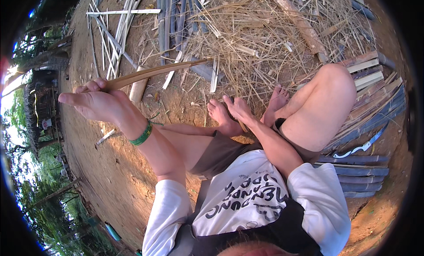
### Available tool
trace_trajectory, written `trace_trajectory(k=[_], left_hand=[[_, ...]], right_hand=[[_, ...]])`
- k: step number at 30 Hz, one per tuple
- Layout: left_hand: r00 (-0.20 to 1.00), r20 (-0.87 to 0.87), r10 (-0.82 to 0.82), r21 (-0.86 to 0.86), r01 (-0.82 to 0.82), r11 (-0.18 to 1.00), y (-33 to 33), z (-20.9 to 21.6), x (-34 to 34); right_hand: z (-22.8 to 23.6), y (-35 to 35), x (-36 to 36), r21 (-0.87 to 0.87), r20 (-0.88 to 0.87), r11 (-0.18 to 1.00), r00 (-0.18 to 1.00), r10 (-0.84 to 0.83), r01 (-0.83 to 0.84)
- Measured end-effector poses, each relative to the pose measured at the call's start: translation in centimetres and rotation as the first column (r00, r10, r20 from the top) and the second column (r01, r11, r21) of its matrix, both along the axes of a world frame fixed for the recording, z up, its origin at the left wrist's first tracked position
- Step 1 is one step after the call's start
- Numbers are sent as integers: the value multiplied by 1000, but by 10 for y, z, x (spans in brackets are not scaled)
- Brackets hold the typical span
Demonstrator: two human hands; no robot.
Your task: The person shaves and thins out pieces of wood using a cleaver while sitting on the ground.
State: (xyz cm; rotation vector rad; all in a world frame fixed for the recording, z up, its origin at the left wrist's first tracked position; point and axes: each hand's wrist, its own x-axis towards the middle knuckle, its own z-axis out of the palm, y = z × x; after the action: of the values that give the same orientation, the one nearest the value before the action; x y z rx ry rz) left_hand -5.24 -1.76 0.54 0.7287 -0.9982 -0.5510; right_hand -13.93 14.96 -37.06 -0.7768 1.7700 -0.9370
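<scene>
Raised at the left, my left hand (95, 101) is closed round one end of a long tan bamboo strip (159, 71). The strip bows slightly upward and its far end reaches over the ground at the middle. Low between my legs, beside my bare feet, my right hand (240, 109) is closed with its thumb stretched out. A short tan piece (243, 126) shows just under that hand, perhaps a wooden handle; most of whatever it holds is hidden. A green band (142, 134) circles my left wrist.
Shavings (251, 32) cover the ground ahead, with a thick pole (302, 26) across them. Pale split strips (119, 30) and dark bamboo lengths (172, 24) lie farther left. By my right knee are flat bamboo slats (366, 110) and a blade with a white handle (360, 148).
</scene>
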Motion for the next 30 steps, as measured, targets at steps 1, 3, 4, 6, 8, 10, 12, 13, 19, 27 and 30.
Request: trace_trajectory(k=[1,3,4,6,8,10,12,13,19,27,30], left_hand=[[1000,-4,29,-12,-29,999,-1,-3,5],[996,-14,85,-32,-86,996,-3,-8,11],[995,-17,101,-16,-102,995,-3,-8,11],[995,-31,96,8,-96,995,-3,-1,0],[996,-39,82,31,-80,996,-6,4,-1],[997,-27,76,47,-74,996,-9,2,9],[999,-2,52,53,-52,997,-10,1,15],[1000,-14,-13,57,14,998,-11,-1,16],[880,76,-468,-33,472,881,-26,-7,37],[800,369,-474,35,497,867,4,0,-6],[652,552,-520,104,565,818,27,1,-33]], right_hand=[[15,3,3,-44,-32,999,999,-12,11],[41,8,9,-109,-33,994,999,-21,18],[48,7,7,-116,-51,993,999,-16,10],[4,2,3,-41,-27,999,1000,-10,9],[-42,11,-3,23,-237,999,971,-38,45],[-37,7,-2,112,-211,992,977,-31,55],[-14,-1,-3,224,44,974,998,-41,30],[-23,0,0,165,2,985,999,-46,45],[18,-9,-1,-122,-8,992,1000,-10,9],[131,-64,1,-509,247,815,954,-170,277],[175,-88,-9,-617,284,688,924,-257,381]])
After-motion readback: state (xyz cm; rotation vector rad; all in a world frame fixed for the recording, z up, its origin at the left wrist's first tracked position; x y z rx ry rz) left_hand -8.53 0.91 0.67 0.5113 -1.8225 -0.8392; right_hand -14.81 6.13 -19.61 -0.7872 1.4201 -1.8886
